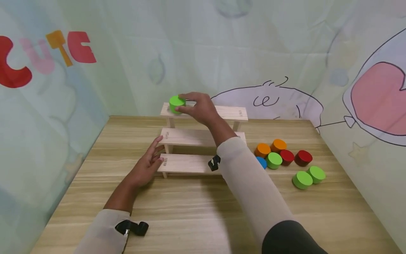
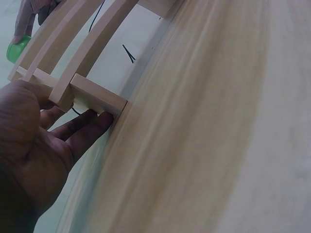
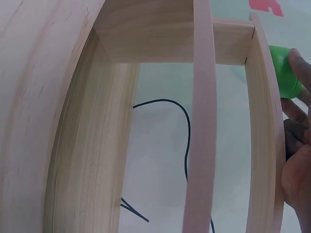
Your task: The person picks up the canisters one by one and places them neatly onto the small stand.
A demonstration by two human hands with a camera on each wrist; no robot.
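Observation:
A three-step wooden rack [image 1: 187,137] stands on the table. At the left end of its top step, my right hand [image 1: 201,108] pinches a green cylinder block [image 1: 176,102] between thumb and fingers. In the right wrist view the same green block [image 3: 284,73] shows at the outer face of a board, with the fingertips on it. My left hand [image 1: 146,167] rests against the rack's left side, its fingers extended along the step ends. Seen from the left wrist, fingers of the left hand [image 2: 53,141] touch the side support [image 2: 97,94]; the thumb is partly hidden.
Right of the rack lie orange blocks [image 1: 263,150], red blocks [image 1: 303,158], green blocks [image 1: 302,180] and a blue block [image 1: 261,162] partly behind the sleeve. A printed cloth backdrop [image 1: 136,70] rises behind the wooden table [image 1: 177,211].

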